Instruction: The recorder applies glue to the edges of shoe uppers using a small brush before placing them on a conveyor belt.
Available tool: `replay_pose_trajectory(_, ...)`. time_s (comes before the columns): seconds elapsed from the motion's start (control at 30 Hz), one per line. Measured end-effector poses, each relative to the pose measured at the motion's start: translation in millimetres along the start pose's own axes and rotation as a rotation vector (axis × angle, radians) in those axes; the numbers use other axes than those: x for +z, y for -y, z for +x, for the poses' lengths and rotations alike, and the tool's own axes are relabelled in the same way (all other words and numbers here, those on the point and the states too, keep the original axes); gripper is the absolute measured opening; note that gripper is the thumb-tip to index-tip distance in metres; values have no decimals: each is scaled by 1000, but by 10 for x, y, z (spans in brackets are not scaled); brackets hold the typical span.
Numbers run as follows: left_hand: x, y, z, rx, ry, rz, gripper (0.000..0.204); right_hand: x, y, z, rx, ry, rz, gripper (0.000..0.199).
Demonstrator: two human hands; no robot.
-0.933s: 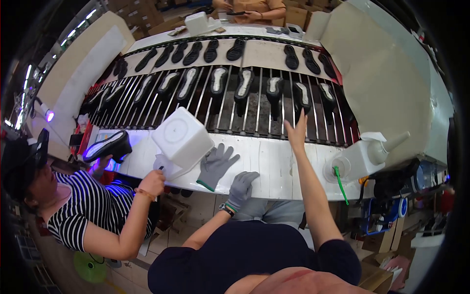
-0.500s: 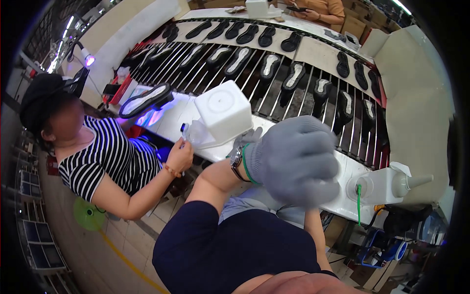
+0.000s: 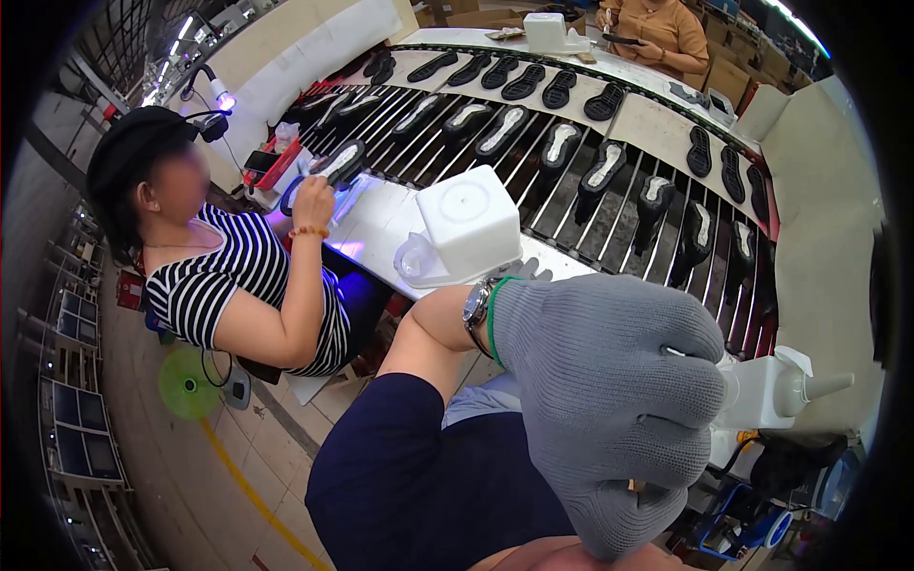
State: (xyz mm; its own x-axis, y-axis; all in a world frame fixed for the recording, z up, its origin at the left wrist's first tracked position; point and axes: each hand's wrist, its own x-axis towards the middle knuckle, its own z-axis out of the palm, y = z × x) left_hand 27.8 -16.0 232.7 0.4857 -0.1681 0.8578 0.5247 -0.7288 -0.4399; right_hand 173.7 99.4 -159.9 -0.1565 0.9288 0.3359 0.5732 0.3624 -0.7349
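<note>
Hovering up close, the gloved left hand (image 3: 609,381) had its fingers (image 3: 687,388) curled, couldn't tell if pinching anything; right hand was hidden, fingers unknown; 1 gray glove (image 3: 541,270) lay beside the white tub (image 3: 466,219) on the bench (image 3: 377,225).

From my remote seat I see a round translucent green disc (image 3: 181,385) low on the left, near a straight painted yellow line (image 3: 238,473) across the pale tiled floor (image 3: 274,464). A lit, violet-white lamp (image 3: 226,99) shines near a red plastic tray (image 3: 277,174). Brown cardboard boxes (image 3: 727,82) stand at the back.
</note>
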Motion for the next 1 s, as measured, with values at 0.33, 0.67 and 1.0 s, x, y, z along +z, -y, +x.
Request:
replay_pose_trajectory(0.33, 33, -187, 85, -79, -14, -19, 12, -31, -199, -10, -78, -7, 27, 63)
replay_pose_trajectory(0.67, 118, -422, 134, -166, -105, -58, 13, -72, -298, -27, -149, -29, 62, 65)
replay_pose_trajectory(1.0, 69, -466, 115, -262, -241, -167, 15, -72, -421, -49, -99, -28, -32, 63)
